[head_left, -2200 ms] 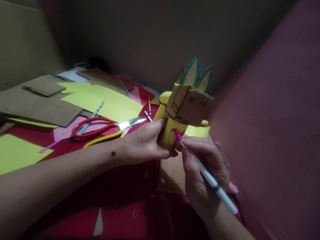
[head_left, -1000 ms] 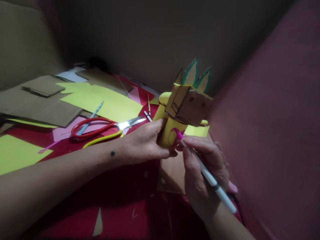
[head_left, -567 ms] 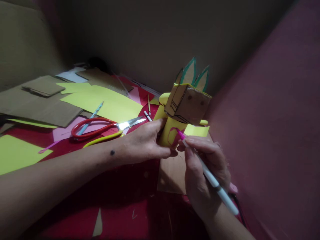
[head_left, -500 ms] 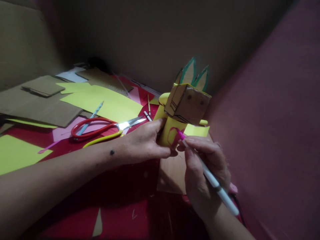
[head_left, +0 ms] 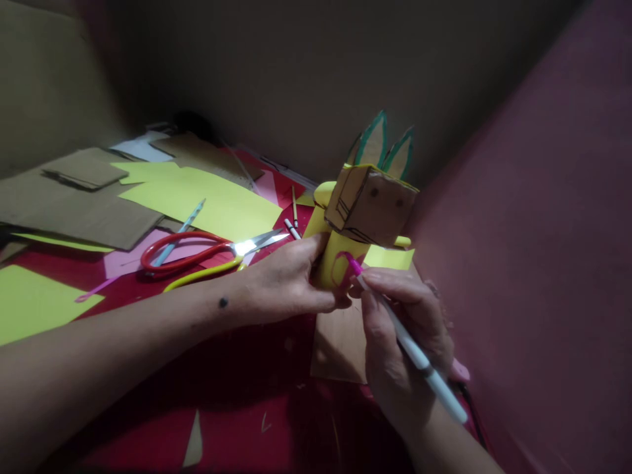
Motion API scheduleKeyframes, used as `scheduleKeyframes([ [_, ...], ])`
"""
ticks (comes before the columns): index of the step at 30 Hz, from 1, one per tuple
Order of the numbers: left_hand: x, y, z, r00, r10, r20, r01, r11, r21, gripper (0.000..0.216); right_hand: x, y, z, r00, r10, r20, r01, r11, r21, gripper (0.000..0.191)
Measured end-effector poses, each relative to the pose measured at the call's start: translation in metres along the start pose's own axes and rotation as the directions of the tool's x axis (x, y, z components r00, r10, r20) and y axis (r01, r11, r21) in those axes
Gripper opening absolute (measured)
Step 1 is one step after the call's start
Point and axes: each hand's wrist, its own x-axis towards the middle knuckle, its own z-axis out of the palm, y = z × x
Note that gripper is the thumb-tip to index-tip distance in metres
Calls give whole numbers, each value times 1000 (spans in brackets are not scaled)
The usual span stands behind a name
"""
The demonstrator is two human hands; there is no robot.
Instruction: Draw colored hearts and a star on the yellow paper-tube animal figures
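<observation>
A cardboard animal figure (head_left: 374,203) with green-edged pointed ears and a yellow paper body stands on a brown cardboard piece (head_left: 340,352). My left hand (head_left: 291,276) is closed around the lower left side of the body; some of its fingertips are hidden behind it. Pinched in my right hand (head_left: 407,329) is a white marker pen (head_left: 413,352), its pink tip touching the front of the body. A pink rounded outline (head_left: 338,268) shows there, beside the tip. Scissors (head_left: 212,253) with red and yellow handles lie left of the figure.
Yellow paper sheets (head_left: 202,201) and brown cardboard pieces (head_left: 74,204) cover the left of the red table (head_left: 237,395). A light blue pencil (head_left: 185,230) passes under the scissors' handle. A grey wall (head_left: 276,79) rises behind, and a pink surface (head_left: 533,263) slopes along the right.
My right hand and the marker pen have shifted very slightly left, with the tip still on the yellow body. My left hand and the figure have hardly moved.
</observation>
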Motion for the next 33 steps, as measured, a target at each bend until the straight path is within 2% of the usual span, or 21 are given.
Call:
scheduleKeyframes([
  [9, 0, -5, -1, 999, 37, 12, -38, 999, 16, 30, -5, 4, -6, 997, -3, 73, 3, 1000, -9, 29],
  [20, 0, -4, 0, 998, 66, 19, -65, 997, -27, 25, -3, 2, -6, 996, 9, 84, -6, 999, -37, 25],
  [25, 0, -3, 1, 999, 48, -19, -49, 999, -23, 26, -3, 2, -7, 996, 16, 87, -11, 998, -56, 25],
  [33, 1, -2, 0, 996, 82, 18, -82, 996, -24, 22, -2, 0, -6, 997, 4, 76, 1, 998, -66, 24],
])
